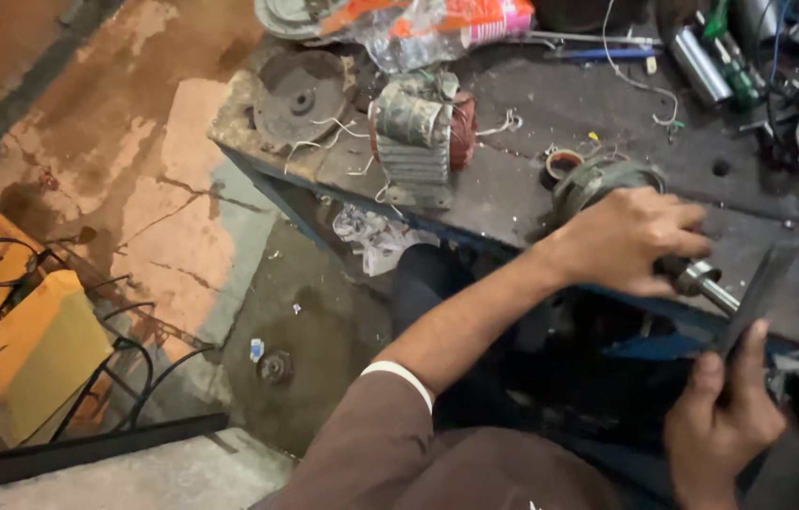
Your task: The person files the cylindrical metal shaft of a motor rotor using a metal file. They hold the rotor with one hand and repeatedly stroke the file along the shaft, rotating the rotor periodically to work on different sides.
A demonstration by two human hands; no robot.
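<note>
Head view: your left hand point(630, 241) is wrapping its grip closed around the rotor point(607, 184), its steel shaft point(706, 283) jutting rightward past the grip. Your right hand point(720, 416), below, is pinching a flat file point(758, 293) against it; keep the rotor braced on the counter point(513, 189).

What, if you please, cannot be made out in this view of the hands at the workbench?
- Rotor: mostly hidden under the left hand; only its shaft shows.
- Dark flat strip in the right hand: blurred, its kind unclear.
- Tools at the top right: cut off by the edge.
</note>
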